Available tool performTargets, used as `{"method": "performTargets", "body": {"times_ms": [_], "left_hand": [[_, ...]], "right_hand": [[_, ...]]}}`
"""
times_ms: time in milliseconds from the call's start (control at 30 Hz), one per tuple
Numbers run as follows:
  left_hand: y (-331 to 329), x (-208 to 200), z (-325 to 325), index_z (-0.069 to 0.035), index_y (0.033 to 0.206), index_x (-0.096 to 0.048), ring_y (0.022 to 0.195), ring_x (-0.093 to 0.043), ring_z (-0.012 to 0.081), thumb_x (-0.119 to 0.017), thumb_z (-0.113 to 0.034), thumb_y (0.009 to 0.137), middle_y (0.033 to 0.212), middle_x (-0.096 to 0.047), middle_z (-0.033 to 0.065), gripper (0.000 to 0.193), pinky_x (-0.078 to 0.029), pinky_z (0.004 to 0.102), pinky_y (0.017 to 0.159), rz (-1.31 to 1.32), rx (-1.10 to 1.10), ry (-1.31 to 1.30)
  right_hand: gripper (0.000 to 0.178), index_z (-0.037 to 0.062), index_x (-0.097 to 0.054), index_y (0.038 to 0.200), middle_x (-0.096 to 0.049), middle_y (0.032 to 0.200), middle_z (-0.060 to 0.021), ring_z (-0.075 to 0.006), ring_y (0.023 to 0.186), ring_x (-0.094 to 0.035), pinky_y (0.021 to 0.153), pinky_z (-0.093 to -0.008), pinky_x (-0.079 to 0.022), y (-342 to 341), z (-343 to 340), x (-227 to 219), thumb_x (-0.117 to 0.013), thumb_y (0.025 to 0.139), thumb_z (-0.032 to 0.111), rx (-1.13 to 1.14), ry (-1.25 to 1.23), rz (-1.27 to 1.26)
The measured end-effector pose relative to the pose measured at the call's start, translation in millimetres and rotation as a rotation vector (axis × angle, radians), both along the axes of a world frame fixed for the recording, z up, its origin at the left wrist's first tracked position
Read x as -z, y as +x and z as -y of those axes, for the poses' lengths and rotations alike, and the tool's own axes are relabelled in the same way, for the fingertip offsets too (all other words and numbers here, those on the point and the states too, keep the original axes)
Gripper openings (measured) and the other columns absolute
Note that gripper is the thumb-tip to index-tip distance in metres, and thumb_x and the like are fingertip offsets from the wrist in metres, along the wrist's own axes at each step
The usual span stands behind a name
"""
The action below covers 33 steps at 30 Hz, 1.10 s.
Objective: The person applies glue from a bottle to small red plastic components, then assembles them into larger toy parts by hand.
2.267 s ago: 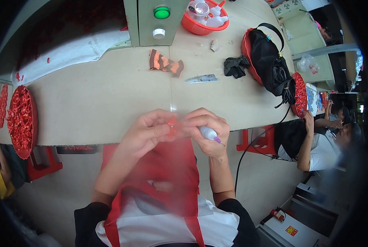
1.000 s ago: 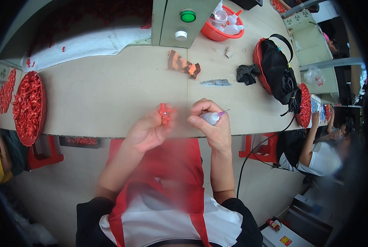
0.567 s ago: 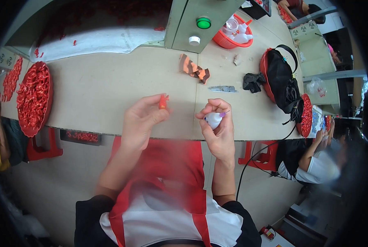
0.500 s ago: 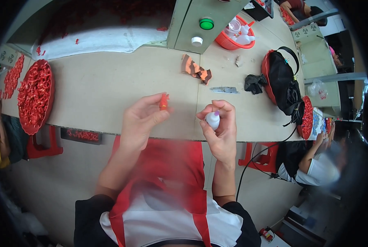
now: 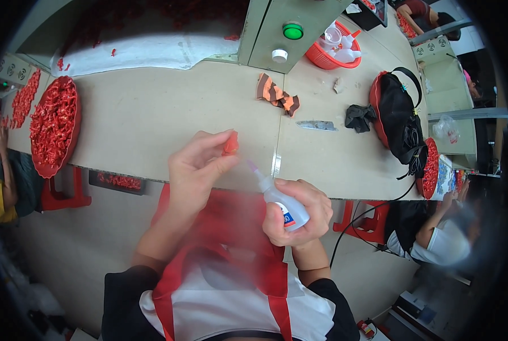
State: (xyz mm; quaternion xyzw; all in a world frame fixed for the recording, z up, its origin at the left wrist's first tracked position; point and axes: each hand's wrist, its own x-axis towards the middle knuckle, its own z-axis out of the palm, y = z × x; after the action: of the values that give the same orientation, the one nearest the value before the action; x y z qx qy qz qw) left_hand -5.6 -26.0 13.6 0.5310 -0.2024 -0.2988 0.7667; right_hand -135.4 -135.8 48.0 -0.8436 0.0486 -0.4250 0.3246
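My left hand (image 5: pixel 196 165) pinches a small red plastic-looking piece (image 5: pixel 230 144) between thumb and fingertips, above the table's near edge. My right hand (image 5: pixel 305 213) is wrapped round a white squeeze bottle (image 5: pixel 284 203) with a blue-and-red label. The bottle tilts up and to the left, and its thin purple nozzle (image 5: pixel 253 167) points toward the red piece without touching it. A short gap separates the two. What the red piece depicts is too small to make out.
A red basket heaped with small red pieces (image 5: pixel 55 126) stands left. Ahead are a green-buttoned machine (image 5: pixel 282 34), striped cloth (image 5: pixel 278 96), a blade (image 5: pixel 317 125) and a red basket of bottles (image 5: pixel 334 57). A black bag (image 5: pixel 399 108) lies right. Co-workers sit on both sides.
My right hand has turned and lowered, swinging the bottle from upright to tilted with its nozzle toward my left hand. The red piece has rotated slightly in my left fingers. The view has shifted a little.
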Motion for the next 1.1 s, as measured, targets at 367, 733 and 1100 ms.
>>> {"method": "performTargets", "body": {"times_ms": [367, 733, 1100], "left_hand": [[-1.4, 0.3, 0.3, 0.005, 0.108, -0.058, 0.086, -0.060, 0.0163, -0.060, 0.011, 0.076, 0.094, -0.057, 0.0080, 0.032, -0.049, 0.0268, 0.076, 0.008, 0.024, -0.007], [0.0, 0.9, 0.3, 0.005, 0.107, -0.058, 0.085, -0.061, 0.0161, -0.059, 0.011, 0.077, 0.093, -0.057, 0.0073, 0.031, -0.048, 0.0268, 0.076, -0.017, 0.039, 0.004], [0.2, 0.7, 0.5, 0.005, 0.107, -0.058, 0.085, -0.061, 0.0164, -0.060, 0.011, 0.077, 0.092, -0.058, 0.0073, 0.031, -0.048, 0.0271, 0.076, -0.113, 0.073, -0.032]], "right_hand": [[0.028, 0.0009, -0.061, 0.087, -0.061, 0.066, -0.0089, -0.0205, 0.050, -0.058, 0.048, -0.0266, -0.047, 1.5, -2.6, -2.3, -0.067, 0.060, 0.004, 0.079, 0.106, -0.041], [0.028, 0.0010, -0.061, 0.087, -0.062, 0.068, -0.0086, -0.0208, 0.052, -0.059, 0.049, -0.0266, -0.047, 3.3, -2.1, -0.8, -0.067, 0.059, 0.004, 0.070, 0.116, -0.030], [0.028, 0.0005, -0.061, 0.087, -0.062, 0.068, -0.0088, -0.0201, 0.051, -0.059, 0.048, -0.0265, -0.047, 4.3, -1.9, 0.2, -0.067, 0.060, 0.005, 0.068, 0.115, -0.019]]}}
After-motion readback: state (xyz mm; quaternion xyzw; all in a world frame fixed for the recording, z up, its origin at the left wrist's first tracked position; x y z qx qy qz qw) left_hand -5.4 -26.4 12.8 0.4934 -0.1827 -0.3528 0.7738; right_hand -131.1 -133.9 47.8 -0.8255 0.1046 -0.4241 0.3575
